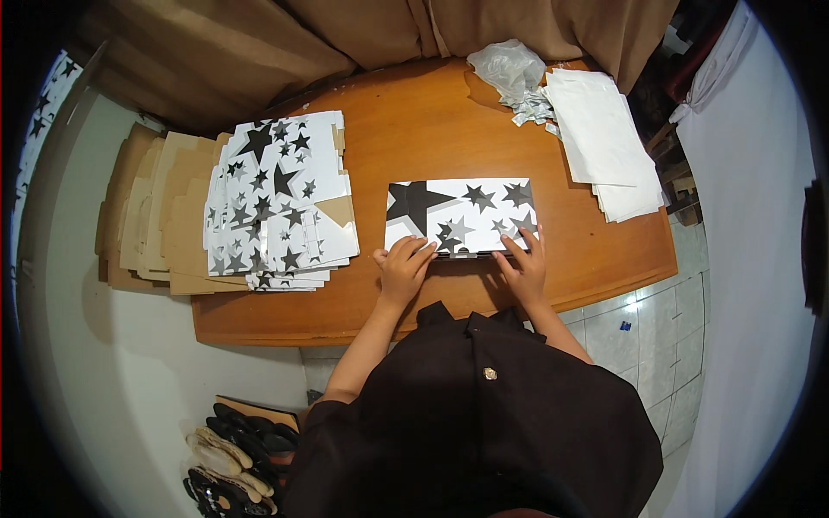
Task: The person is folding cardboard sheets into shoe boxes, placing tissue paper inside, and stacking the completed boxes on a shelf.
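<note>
A flat white cardboard box blank printed with black and grey stars [462, 211] lies in the middle of the brown wooden table [414, 138]. My left hand [403, 263] presses with its fingers spread on the blank's near left edge. At the near right edge my right hand [522, 263] does the same. Both hands rest on the card rather than wrapping around it. A dark strip of the blank shows between the two hands along the near edge.
A stack of the same star-printed blanks [281, 203] lies at the table's left over plain brown cardboard sheets [160, 216]. White paper sheets [604, 142] and a crumpled clear plastic bag [509, 69] sit at the back right. Sandals [233, 457] lie on the floor.
</note>
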Motion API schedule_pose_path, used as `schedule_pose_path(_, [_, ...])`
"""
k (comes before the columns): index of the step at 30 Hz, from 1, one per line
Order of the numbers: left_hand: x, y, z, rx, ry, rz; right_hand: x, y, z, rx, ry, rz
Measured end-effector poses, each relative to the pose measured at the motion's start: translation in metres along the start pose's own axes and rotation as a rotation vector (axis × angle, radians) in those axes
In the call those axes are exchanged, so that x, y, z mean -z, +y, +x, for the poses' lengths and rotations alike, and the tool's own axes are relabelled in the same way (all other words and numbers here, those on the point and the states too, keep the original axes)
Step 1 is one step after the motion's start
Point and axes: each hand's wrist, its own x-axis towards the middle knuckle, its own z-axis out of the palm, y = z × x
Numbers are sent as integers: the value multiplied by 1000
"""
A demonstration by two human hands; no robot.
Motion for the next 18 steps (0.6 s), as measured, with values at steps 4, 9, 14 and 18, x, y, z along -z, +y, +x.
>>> schedule_pose_path(4, [1, -2, 1, -29, -4, -34, 1, 7, 0, 17, -22, 24])
schedule_pose_path(9, [3, -6, -2, -55, -43, -134, 5, 12, 1, 20, -55, 81])
schedule_pose_path(14, [1, -8, -9, -62, -87, -129, 10, -1, 0, -8, -137, -162])
schedule_pose_path(18, [-7, -8, -15, -66, -63, -68, -3, 21, -16, -28, -142, -187])
